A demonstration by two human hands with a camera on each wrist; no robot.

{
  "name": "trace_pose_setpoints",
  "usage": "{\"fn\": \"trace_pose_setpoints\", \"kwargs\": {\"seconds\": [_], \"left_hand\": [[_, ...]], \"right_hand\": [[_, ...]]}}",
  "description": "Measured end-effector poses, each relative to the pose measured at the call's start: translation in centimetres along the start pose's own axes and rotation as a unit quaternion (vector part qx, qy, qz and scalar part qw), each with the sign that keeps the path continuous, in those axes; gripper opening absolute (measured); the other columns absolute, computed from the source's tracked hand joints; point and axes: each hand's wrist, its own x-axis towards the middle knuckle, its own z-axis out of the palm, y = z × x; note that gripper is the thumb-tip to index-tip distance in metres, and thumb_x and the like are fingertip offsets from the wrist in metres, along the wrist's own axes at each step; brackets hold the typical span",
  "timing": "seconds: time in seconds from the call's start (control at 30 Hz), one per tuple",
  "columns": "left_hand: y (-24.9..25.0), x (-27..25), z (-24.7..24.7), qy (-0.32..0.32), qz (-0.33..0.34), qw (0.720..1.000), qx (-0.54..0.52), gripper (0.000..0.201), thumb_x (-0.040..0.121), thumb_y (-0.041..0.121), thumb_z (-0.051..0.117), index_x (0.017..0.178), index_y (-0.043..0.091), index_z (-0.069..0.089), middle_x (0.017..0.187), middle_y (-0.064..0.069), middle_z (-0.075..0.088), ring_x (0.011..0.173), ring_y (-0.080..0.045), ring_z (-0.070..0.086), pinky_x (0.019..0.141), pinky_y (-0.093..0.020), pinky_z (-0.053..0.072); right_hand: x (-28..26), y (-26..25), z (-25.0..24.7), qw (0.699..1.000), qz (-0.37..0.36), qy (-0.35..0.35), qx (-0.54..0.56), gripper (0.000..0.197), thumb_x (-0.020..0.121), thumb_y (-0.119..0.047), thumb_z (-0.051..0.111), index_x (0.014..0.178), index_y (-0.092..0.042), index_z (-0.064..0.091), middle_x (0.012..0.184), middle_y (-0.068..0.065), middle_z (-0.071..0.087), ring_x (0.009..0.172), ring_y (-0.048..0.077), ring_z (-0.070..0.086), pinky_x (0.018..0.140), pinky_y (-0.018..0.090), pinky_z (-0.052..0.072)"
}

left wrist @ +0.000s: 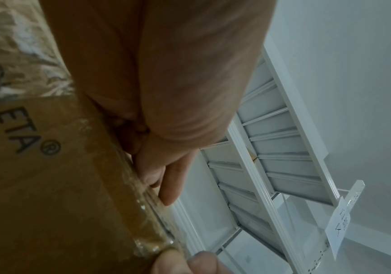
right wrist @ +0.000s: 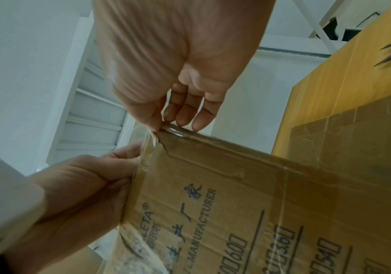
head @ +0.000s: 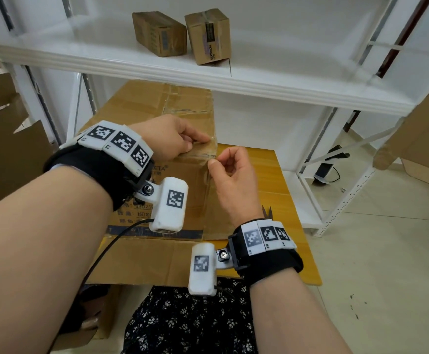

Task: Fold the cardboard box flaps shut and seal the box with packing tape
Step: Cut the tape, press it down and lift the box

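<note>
Left hand (head: 172, 140) fingers grip the cardboard box (head: 198, 190) top edge; just beside them, right hand (head: 233, 175) thumb and forefinger pinch the clear packing tape (right wrist: 147, 146)

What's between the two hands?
Between the left hand and right hand sits the taped top corner of the brown cardboard box, shown in the head view.

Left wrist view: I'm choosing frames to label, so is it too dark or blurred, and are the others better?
Left wrist: dim, the left hand close and soft, glare on the tape along the box edge. Right wrist: brighter, box print legible, tape glinting at the corner. Head: evenly lit, mostly sharp, shelf edge bowed.
</note>
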Motion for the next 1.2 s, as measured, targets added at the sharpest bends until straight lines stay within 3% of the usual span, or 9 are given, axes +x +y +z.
{"fn": "trace_pose_setpoints", "kwargs": {"seconds": [0.1, 0.23, 0.37, 0.53, 0.63, 0.77, 0.97, 1.07, 1.2], "left_hand": [[0.0, -0.1, 0.0, -0.001, 0.000, 1.000, -0.001, 0.037, 0.097, 0.019, 0.053, 0.115, 0.048, 0.065, 0.111, 0.007, 0.068, 0.104, -0.021, 0.063, 0.086, -0.029, 0.051], [-0.1, 0.0, -0.1, -0.002, 0.000, 1.000, -0.004, 0.036, 0.097, 0.019, 0.054, 0.116, 0.048, 0.065, 0.109, 0.010, 0.067, 0.099, -0.015, 0.062, 0.079, -0.020, 0.047], [-0.2, 0.2, -0.1, -0.006, 0.005, 1.000, -0.013, 0.035, 0.097, 0.020, 0.056, 0.113, 0.048, 0.066, 0.104, 0.012, 0.067, 0.092, -0.011, 0.062, 0.080, -0.021, 0.048], [-0.4, 0.3, 0.0, -0.006, 0.004, 1.000, -0.023, 0.034, 0.097, 0.019, 0.056, 0.112, 0.047, 0.067, 0.102, 0.012, 0.067, 0.086, -0.009, 0.062, 0.077, -0.022, 0.049], [-0.3, 0.2, -0.1, -0.004, 0.005, 1.000, -0.022, 0.034, 0.096, 0.020, 0.056, 0.114, 0.046, 0.067, 0.103, 0.012, 0.067, 0.088, -0.008, 0.062, 0.074, -0.020, 0.047], [-0.4, 0.1, 0.0, -0.001, 0.009, 1.000, -0.023, 0.034, 0.096, 0.020, 0.057, 0.114, 0.047, 0.066, 0.105, 0.011, 0.066, 0.087, -0.007, 0.060, 0.076, -0.019, 0.046], [-0.4, -0.1, 0.2, -0.001, 0.009, 1.000, -0.023, 0.034, 0.096, 0.020, 0.057, 0.116, 0.047, 0.065, 0.108, 0.009, 0.067, 0.096, -0.013, 0.063, 0.086, -0.025, 0.049], [-0.3, -0.1, 0.3, 0.000, 0.011, 1.000, -0.019, 0.035, 0.096, 0.019, 0.057, 0.116, 0.046, 0.065, 0.109, 0.006, 0.068, 0.096, -0.015, 0.064, 0.083, -0.023, 0.050], [0.3, 0.0, 0.3, 0.003, 0.011, 1.000, -0.015, 0.035, 0.097, 0.017, 0.053, 0.118, 0.043, 0.065, 0.105, 0.006, 0.069, 0.084, -0.008, 0.060, 0.073, -0.019, 0.046]], "right_hand": [[0.0, 0.3, 0.2, 1.000, -0.001, 0.003, 0.005, 0.012, 0.093, -0.018, 0.065, 0.091, -0.022, 0.054, 0.082, -0.008, 0.054, 0.073, 0.008, 0.051, 0.070, 0.028, 0.050], [-0.5, 1.8, -0.1, 1.000, 0.008, 0.000, -0.002, 0.019, 0.093, -0.034, 0.067, 0.095, -0.022, 0.054, 0.084, -0.009, 0.054, 0.075, 0.005, 0.051, 0.073, 0.027, 0.050], [-1.5, 3.7, -0.1, 0.999, 0.032, -0.008, -0.034, 0.027, 0.090, -0.046, 0.069, 0.090, -0.024, 0.053, 0.079, -0.013, 0.053, 0.068, -0.001, 0.048, 0.068, 0.021, 0.047], [-1.6, 4.8, -0.1, 0.993, 0.090, -0.051, -0.058, 0.034, 0.080, -0.063, 0.066, 0.093, -0.033, 0.056, 0.087, -0.012, 0.062, 0.086, 0.012, 0.064, 0.081, 0.046, 0.059], [-1.2, 4.5, -0.9, 0.985, 0.111, -0.103, -0.088, 0.023, 0.086, -0.043, 0.072, 0.098, -0.031, 0.056, 0.091, -0.011, 0.064, 0.088, 0.011, 0.064, 0.084, 0.037, 0.058], [-1.0, 3.9, -1.7, 0.977, 0.114, -0.123, -0.131, 0.021, 0.089, -0.021, 0.074, 0.100, -0.026, 0.057, 0.093, -0.009, 0.065, 0.086, 0.004, 0.061, 0.075, 0.019, 0.047], [-0.9, 3.8, -1.7, 0.978, 0.149, -0.118, -0.088, 0.019, 0.085, -0.020, 0.079, 0.087, -0.022, 0.061, 0.086, -0.001, 0.068, 0.079, 0.016, 0.066, 0.078, 0.035, 0.058], [-1.0, 3.1, -1.5, 0.984, 0.142, -0.092, -0.059, 0.027, 0.081, -0.031, 0.082, 0.098, -0.027, 0.062, 0.097, -0.007, 0.070, 0.090, 0.011, 0.068, 0.085, 0.034, 0.059], [-0.3, 1.7, -1.1, 0.986, 0.144, -0.074, -0.035, 0.043, 0.084, -0.019, 0.080, 0.121, -0.026, 0.061, 0.115, -0.012, 0.071, 0.106, 0.002, 0.067, 0.095, 0.032, 0.057]]}}
